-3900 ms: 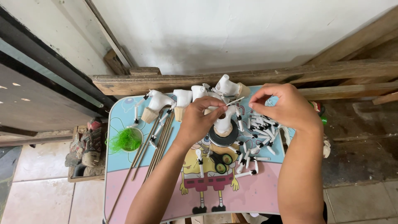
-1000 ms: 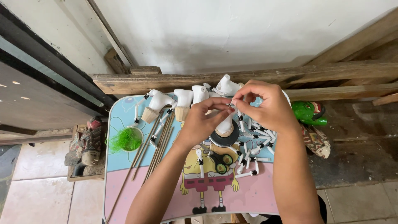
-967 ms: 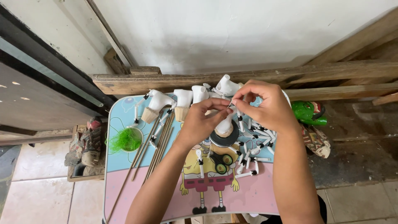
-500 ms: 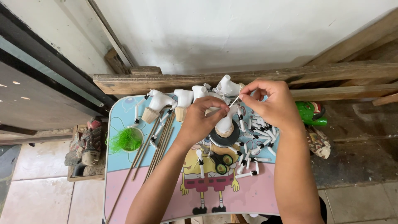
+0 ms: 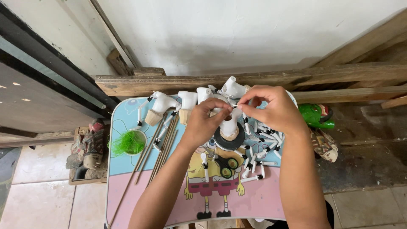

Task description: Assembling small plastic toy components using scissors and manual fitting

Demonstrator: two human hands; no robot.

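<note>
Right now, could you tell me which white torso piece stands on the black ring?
The white torso between both hands, upright on the black ring; the others line the table's far edge.

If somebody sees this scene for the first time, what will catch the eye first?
Probably the two hands, left hand and right hand, meeting over a white carved figure that stands on a black ring at the middle of the cartoon-printed table. Next, the bright green tuft at its left side and the green mask lying to the right.
</note>
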